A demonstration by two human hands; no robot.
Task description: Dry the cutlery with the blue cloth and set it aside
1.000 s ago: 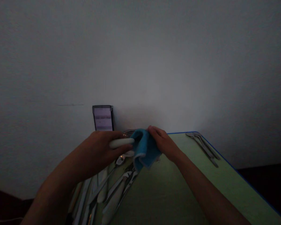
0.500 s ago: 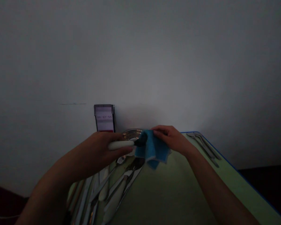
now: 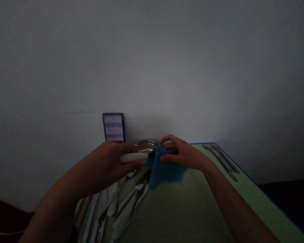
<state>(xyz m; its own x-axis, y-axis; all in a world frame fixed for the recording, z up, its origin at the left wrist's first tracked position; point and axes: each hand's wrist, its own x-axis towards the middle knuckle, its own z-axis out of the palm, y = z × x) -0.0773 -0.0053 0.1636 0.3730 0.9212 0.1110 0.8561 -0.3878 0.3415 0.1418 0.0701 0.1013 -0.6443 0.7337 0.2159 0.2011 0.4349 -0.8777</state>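
My left hand (image 3: 116,160) is closed around the white handle (image 3: 133,157) of a utensil with a dark end. That dark end goes into the folds of a blue cloth (image 3: 167,172), so its kind is hidden. My right hand (image 3: 179,152) grips the cloth from above, thumb in front and fingers curled behind it. Just behind the hands stands a shiny metal bowl (image 3: 145,144), partly covered by them. Below my left hand lies a pile of cutlery and white-handled utensils (image 3: 124,212) on the green table.
At the right edge of the green table (image 3: 192,209), several metal pieces of cutlery (image 3: 220,158) lie side by side. A phone (image 3: 114,128) leans upright against the grey wall (image 3: 152,67). Chopstick-like sticks (image 3: 81,212) lie at the lower left.
My right hand has shifted slightly left and changed its hold, with the thumb now over the front of the cloth. The cloth hangs differently, and more of the bowl shows.
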